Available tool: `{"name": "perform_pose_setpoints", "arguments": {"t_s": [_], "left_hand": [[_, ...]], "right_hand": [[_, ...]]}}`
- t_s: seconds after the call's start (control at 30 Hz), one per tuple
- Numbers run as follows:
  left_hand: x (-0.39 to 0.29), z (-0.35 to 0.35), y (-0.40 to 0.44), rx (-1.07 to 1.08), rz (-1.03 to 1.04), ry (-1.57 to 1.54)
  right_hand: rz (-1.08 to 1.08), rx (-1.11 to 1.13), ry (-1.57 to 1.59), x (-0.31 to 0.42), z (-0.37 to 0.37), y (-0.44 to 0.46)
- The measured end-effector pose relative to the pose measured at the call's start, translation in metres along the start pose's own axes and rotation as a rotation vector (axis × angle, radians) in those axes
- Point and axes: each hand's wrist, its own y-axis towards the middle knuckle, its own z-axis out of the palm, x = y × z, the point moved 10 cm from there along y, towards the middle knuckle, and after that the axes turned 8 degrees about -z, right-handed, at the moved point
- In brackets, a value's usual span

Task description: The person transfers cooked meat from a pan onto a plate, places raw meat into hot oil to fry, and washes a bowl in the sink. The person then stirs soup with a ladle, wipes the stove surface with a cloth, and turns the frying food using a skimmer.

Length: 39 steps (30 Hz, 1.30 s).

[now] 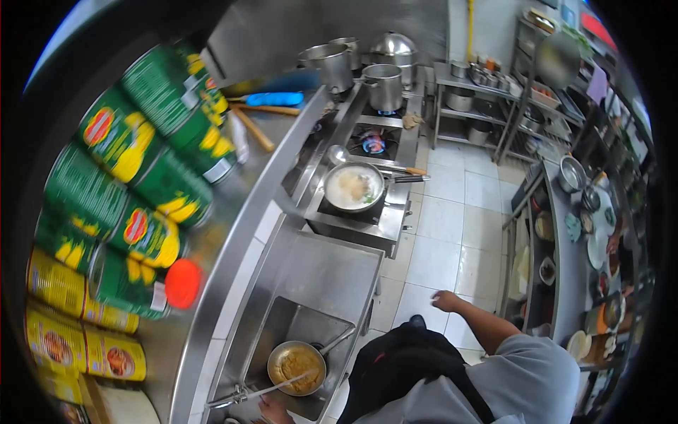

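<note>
My left hand (pixel 274 410) is low in the view, beside the sink and close to the faucet (pixel 236 397); its fingers are partly cut off and blurred. Under the long spout, a pan (pixel 298 367) with brownish liquid sits in the sink (pixel 274 321), its handle pointing up and right. My right hand (pixel 445 302) hangs over the floor, away from any object, with its fingers curled and too small to read. Farther forward on the stove, a pan (pixel 354 186) holds whitish liquid with something brown and green in it; a ladle (pixel 338 155) lies near its rim.
Lit burner (pixel 373 143) and steel pots (pixel 385 87) stand beyond the pan. Stacked green cans (pixel 106 180) and yellow cans (pixel 116 357) fill the left shelf. A counter (pixel 565 233) with plates and bowls runs along the right. Tiled floor (pixel 438 212) lies between.
</note>
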Motion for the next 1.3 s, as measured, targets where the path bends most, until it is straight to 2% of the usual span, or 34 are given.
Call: {"name": "perform_pose_setpoints", "arguments": {"t_s": [0.03,0.07,0.1,0.17,0.2,0.23,0.27,0.33,0.37,0.43,0.47,0.6,0.63,0.67,0.7,0.73,0.77,0.8,0.83,0.87,0.93,0.97,1.0,1.07,1.1,1.13,1.17,1.2,1.23,1.27,1.3], "left_hand": [[0.011,0.002,-0.002,-0.002,-0.158,-0.1],[0.022,0.005,-0.008,-0.005,-0.321,-0.2],[0.035,0.01,-0.018,-0.008,-0.487,-0.301],[0.077,0.034,-0.001,-0.049,-0.244,-0.099],[0.084,0.042,0.003,-0.086,-0.128,0.003],[0.064,0.047,-0.014,-0.081,-0.184,0.018],[0.042,0.058,-0.029,-0.074,-0.253,0.013],[0.003,0.081,-0.057,-0.048,-0.338,0.002],[-0.018,0.094,-0.069,-0.028,-0.358,-0.004],[-0.062,0.122,-0.091,0.017,-0.369,-0.018],[-0.083,0.137,-0.102,0.047,-0.371,-0.032],[-0.166,0.208,-0.141,0.191,-0.346,-0.064],[-0.194,0.23,-0.148,0.238,-0.328,-0.08],[-0.223,0.254,-0.155,0.306,-0.303,-0.093],[-0.252,0.287,-0.157,0.383,-0.264,-0.109],[-0.283,0.322,-0.163,0.47,-0.223,-0.124],[-0.316,0.361,-0.168,0.561,-0.174,-0.142],[-0.349,0.399,-0.174,0.652,-0.126,-0.167],[-0.383,0.438,-0.18,0.746,-0.075,-0.195],[-0.413,0.482,-0.183,0.844,-0.018,-0.244],[-0.466,0.586,-0.183,1.067,0.05,-0.412],[-0.545,0.597,-0.236,1.181,0.096,-0.403],[-0.669,0.579,-0.317,1.294,0.142,-0.394],[-0.795,0.613,-0.398,1.415,0.219,-0.431],[-0.846,0.644,-0.43,1.468,0.363,-0.42],[-0.895,0.68,-0.461,1.508,0.503,-0.423],[-0.947,0.706,-0.492,1.532,0.652,-0.364],[-1.003,0.73,-0.528,1.541,0.803,-0.313],[-1.069,0.738,-0.569,1.452,1.032,-0.418],[-1.136,0.714,-0.622,1.473,1.136,-0.338],[-1.194,0.702,-0.67,1.551,1.2,-0.355]], "right_hand": [[0.362,0.068,0.347,-0.038,0.003,-0.044],[0.481,-0.044,0.588,-0.091,0.026,-0.077],[0.683,-0.013,0.686,-0.12,0.035,-0.12],[0.741,0.077,0.578,-0.246,0.113,-0.194],[0.977,0.07,0.791,-0.296,0.143,-0.25],[0.913,-0.135,1.375,-0.227,0.114,-0.286],[0.84,-0.142,1.391,-0.201,0.078,-0.306],[0.972,-0.015,1.217,-0.228,0.081,-0.341],[0.968,-0.015,1.221,-0.24,0.082,-0.338],[1.336,-0.044,1.093,-0.29,0.1,-0.343],[1.338,-0.051,1.103,-0.305,0.088,-0.326],[0.838,0.225,0.522,-0.343,0.004,-0.221],[0.611,0.192,0.115,-0.383,0.019,-0.166],[0.213,0.176,-0.074,-0.436,0.085,-0.095],[0.089,0.139,0.009,-0.343,-0.045,-0.081],[-0.012,-0.058,0.097,-0.363,-0.037,-0.028],[-0.024,-0.09,0.185,-0.304,-0.12,-0.008],[-0.028,-0.06,0.337,-0.293,-0.144,0.028],[-0.093,-0.096,0.411,-0.264,-0.197,0.046],[-0.124,-0.294,0.436,-0.259,-0.238,0.058],[-0.146,-0.297,0.56,-0.259,-0.298,0.082],[-0.13,-0.329,0.602,-0.264,-0.331,0.081],[-0.097,-0.376,0.613,-0.293,-0.353,0.079],[-0.195,-0.42,0.685,-0.338,-0.39,0.068],[-0.183,-0.538,0.65,-0.388,-0.409,0.05],[0.133,-0.721,0.721,-0.463,-0.419,0.018],[0.221,-1.11,1.274,-0.523,-0.429,-0.044],[0.652,-1.425,1.056,-0.572,-0.453,-0.126],[0.962,-1.497,0.436,-0.674,-0.428,-0.19],[1.078,-2.008,0.528,-0.649,-0.444,-0.287],[1.441,-2.068,0.37,-0.676,-0.422,-0.363]]}}
